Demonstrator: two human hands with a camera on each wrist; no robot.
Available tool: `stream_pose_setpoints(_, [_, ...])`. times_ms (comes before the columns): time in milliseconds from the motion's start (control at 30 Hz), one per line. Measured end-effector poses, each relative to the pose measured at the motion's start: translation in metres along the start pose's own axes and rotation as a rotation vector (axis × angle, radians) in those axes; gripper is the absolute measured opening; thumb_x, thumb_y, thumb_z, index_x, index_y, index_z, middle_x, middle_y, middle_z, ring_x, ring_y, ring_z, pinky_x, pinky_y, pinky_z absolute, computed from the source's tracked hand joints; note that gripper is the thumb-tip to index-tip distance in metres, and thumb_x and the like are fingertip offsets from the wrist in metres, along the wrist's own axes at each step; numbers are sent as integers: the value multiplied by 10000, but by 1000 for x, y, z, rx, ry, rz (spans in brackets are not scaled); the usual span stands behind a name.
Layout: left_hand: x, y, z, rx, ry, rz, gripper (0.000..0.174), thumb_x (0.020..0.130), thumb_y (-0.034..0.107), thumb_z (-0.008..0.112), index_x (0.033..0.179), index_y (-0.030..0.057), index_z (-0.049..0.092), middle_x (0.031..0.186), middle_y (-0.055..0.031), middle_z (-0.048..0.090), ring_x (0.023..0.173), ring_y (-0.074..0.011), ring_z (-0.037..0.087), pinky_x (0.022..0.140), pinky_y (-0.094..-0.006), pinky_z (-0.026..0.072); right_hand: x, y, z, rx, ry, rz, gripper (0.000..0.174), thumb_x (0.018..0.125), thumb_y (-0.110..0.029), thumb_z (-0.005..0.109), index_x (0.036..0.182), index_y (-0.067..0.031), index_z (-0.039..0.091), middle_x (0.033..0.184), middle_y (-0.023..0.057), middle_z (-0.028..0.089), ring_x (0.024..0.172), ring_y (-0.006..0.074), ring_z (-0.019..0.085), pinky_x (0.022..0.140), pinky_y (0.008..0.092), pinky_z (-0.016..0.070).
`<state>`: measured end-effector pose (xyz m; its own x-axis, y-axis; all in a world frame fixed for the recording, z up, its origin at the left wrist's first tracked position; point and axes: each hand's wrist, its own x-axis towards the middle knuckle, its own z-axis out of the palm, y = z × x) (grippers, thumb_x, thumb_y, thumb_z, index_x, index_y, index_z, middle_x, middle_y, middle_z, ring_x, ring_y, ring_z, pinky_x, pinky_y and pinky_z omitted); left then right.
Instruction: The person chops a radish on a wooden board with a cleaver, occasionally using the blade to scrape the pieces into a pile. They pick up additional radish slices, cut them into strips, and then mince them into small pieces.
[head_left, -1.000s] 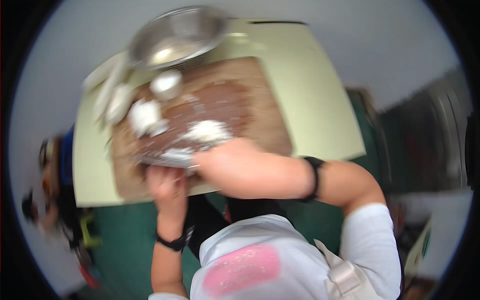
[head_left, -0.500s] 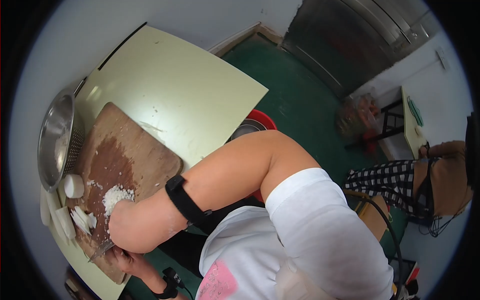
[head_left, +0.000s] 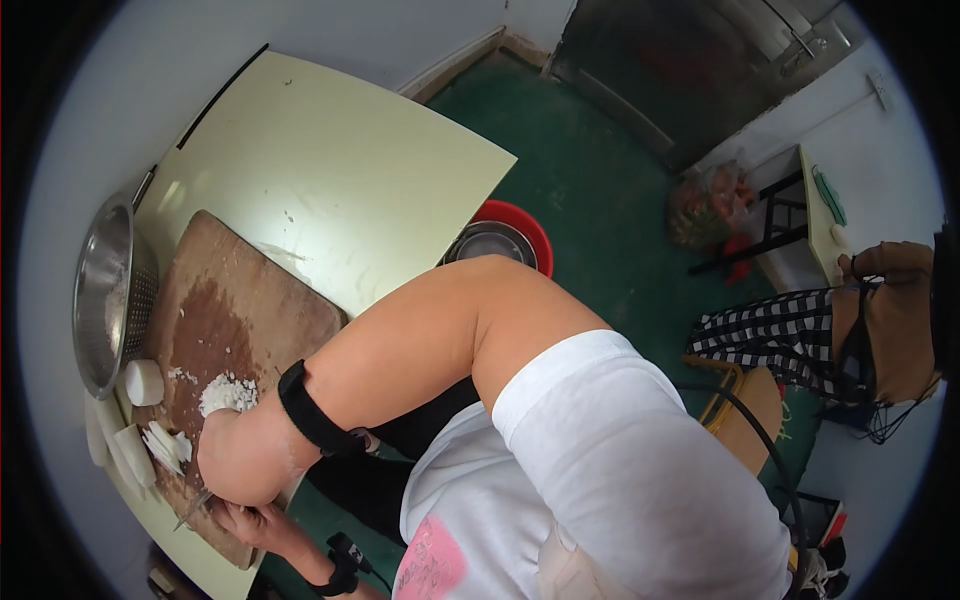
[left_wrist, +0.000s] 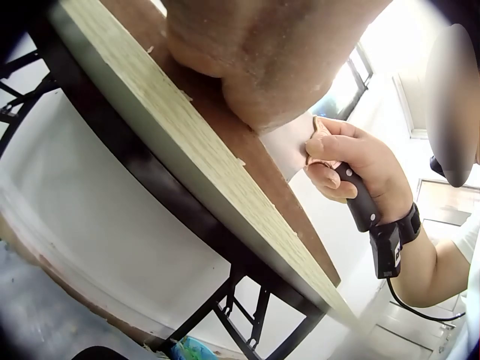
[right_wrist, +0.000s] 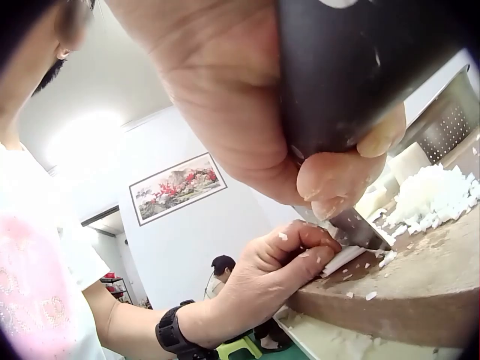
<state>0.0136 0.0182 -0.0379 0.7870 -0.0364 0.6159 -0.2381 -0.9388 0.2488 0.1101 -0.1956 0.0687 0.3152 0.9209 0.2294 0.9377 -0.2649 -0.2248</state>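
Note:
My right hand (right_wrist: 225, 97) grips the black handle of a kitchen knife (right_wrist: 352, 67). Its blade stands on the near part of a wooden cutting board (head_left: 270, 300). Right beside the blade, my left hand (right_wrist: 277, 262) pinches white radish strips (right_wrist: 345, 259) with its fingertips. In the head view the right forearm covers most of the right hand, and only part of the blade shows. Next to the hands lie a heap of finely chopped radish (head_left: 228, 393) and a stack of thin slices (head_left: 167, 445). From the left wrist, the left hand (left_wrist: 262, 60) partly hides the blade.
A short radish piece (head_left: 145, 382) and peeled lengths of radish (head_left: 130, 455) lie along the board's left side. Behind them stands a perforated steel basin (head_left: 105, 290). A red tub (head_left: 535, 235) is beyond the table's (head_left: 330, 160) edge. Another person (head_left: 890, 330) is at far right.
The head view has swung right, so board and basin now appear far left. Over the last half second it shifted slightly. Both hands stay together at the board's near edge.

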Motion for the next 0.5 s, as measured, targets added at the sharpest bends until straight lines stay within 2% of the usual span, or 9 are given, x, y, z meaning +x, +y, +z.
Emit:
stream_pose_setpoints(300, [-2,0,4,-55,13,-55,293,938,101,645,1199,-33,634,1274,-229,591,1173,-391,554,977,-453,445,-12,-8,-12,-31,-49,38,136,733,-215,705,772,-90,743,740,16,702,685,189,675,546,358,465])
stream_pose_setpoints(500, [-3,-1,5,-46,46,-24,275,944,79,631,1190,-44,631,1237,-232,609,1149,-393,563,961,-464,446,2,-4,-7,-41,-93,-36,142,746,-217,704,798,-96,757,770,11,709,703,186,678,562,352,483])
